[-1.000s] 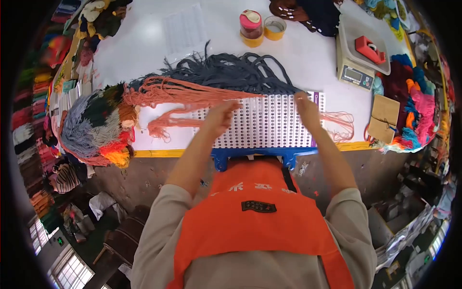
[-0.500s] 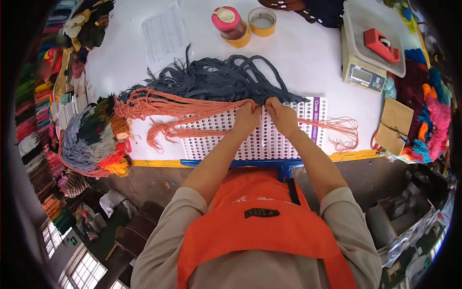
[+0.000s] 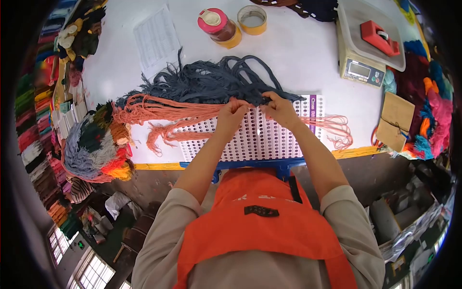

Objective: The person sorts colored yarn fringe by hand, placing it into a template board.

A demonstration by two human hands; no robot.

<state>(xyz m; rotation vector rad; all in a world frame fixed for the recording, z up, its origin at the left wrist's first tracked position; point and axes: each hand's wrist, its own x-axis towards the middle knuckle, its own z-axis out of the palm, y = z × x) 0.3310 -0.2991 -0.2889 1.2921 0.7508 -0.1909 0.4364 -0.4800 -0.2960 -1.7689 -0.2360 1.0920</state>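
Observation:
My left hand (image 3: pixel 232 115) is closed on the end of the salmon pink yarn (image 3: pixel 168 109), whose strands run off to the left. My right hand (image 3: pixel 280 110) has its fingers bent together just above the white perforated board (image 3: pixel 260 139); what they hold, if anything, is too small to make out. Dark blue-grey yarn (image 3: pixel 202 79) lies in a heap beyond both hands. More pink strands (image 3: pixel 332 127) stick out to the right, past the purple strip on the board.
A pink-lidded jar (image 3: pixel 219 26) and a tape roll (image 3: pixel 252 20) stand at the back. Right of them is a scale (image 3: pixel 361 70) with a red tape dispenser (image 3: pixel 380 38). Coloured yarn bundles (image 3: pixel 91 147) hang at the left; a brown card (image 3: pixel 395 120) lies right.
My hands have moved apart, the left one leftward along with the pink yarn end. The right hand's fingers have lifted a little. The whole view has shifted slightly.

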